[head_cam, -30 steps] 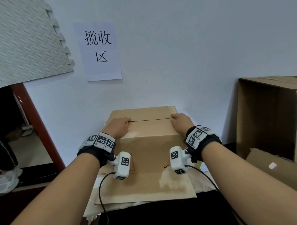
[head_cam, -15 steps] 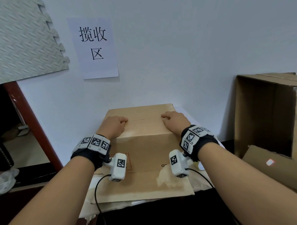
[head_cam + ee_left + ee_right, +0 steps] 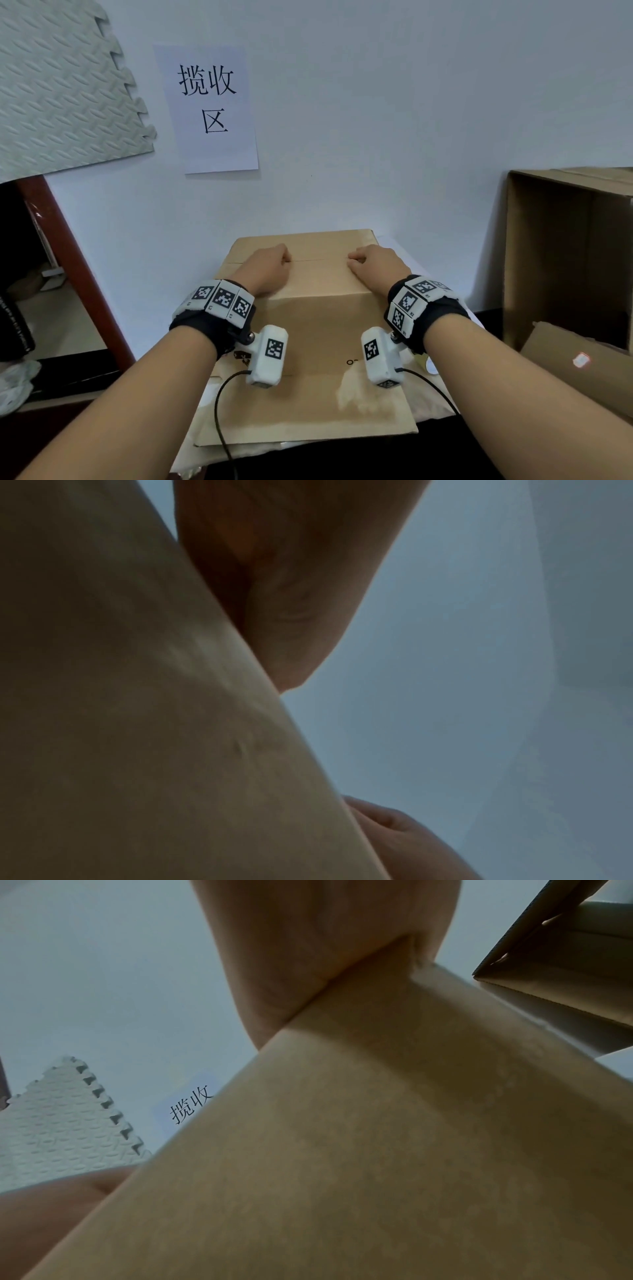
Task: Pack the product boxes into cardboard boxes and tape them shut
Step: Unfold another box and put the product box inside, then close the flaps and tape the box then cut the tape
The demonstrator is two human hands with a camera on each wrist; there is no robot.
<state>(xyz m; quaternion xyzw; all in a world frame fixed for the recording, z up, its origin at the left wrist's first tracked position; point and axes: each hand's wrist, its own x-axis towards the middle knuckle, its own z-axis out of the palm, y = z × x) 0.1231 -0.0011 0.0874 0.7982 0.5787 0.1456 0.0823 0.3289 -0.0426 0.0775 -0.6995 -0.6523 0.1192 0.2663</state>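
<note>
A brown cardboard box (image 3: 308, 322) stands against the wall with its two top flaps folded down and meeting at a thin seam (image 3: 318, 261). My left hand (image 3: 269, 269) presses on the top at the seam's left part, fingers bent, gripping nothing. My right hand (image 3: 375, 265) presses on the right part in the same way. The left wrist view shows my left hand (image 3: 291, 588) against the box edge (image 3: 137, 723). In the right wrist view my right hand (image 3: 308, 947) lies over the box (image 3: 377, 1150). What the box contains is hidden.
A large open carton (image 3: 565, 260) stands on its side at the right, with a flat cardboard piece (image 3: 579, 363) bearing a red label below it. Flat cardboard (image 3: 308, 411) lies under the box. A small round pale thing (image 3: 428, 365) lies under my right wrist. A red-brown post (image 3: 75, 263) stands at the left.
Both hands slid inward along the seam toward each other. The dark gap between the two top flaps has closed to a thin line.
</note>
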